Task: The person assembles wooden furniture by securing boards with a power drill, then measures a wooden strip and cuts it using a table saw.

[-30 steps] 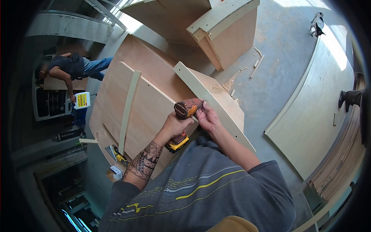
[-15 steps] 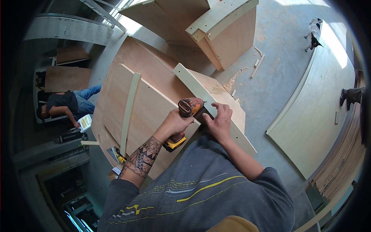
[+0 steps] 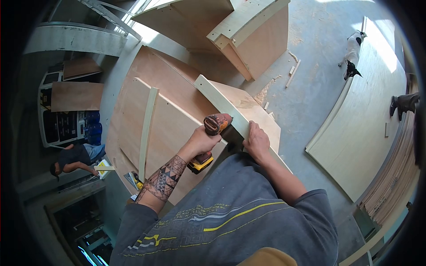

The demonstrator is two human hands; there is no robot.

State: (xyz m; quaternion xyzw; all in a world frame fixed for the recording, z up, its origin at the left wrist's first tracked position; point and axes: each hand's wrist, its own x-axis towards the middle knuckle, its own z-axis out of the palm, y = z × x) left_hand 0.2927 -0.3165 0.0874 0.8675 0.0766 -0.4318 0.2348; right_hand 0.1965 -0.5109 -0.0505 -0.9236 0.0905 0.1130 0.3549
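My left hand (image 3: 202,142) is wrapped round the grip of a red cordless drill (image 3: 216,124) with a yellow battery at its base. The drill's nose points at the pale wooden strip (image 3: 222,103), very near or touching it; the tip's contact is hard to make out. My right hand (image 3: 256,141) grips the edge of that same strip, fingers on its far side and thumb hidden. The strip has dark screw holes and lies along the edge of a large plywood piece (image 3: 177,111). Another narrow strip (image 3: 147,128) rests on the plywood to the left.
A second plywood assembly (image 3: 257,40) stands ahead. Sheets of plywood (image 3: 350,133) lie on the right, with a dog (image 3: 353,55) beside them. Another person (image 3: 77,158) bends at the left with a white container. Wood shavings (image 3: 266,91) and offcuts litter the concrete floor.
My right hand has closed from spread fingers onto the strip's edge. The drill has barely shifted. The person at the left has moved nearer the bottom of the view, and the dog has walked nearer.
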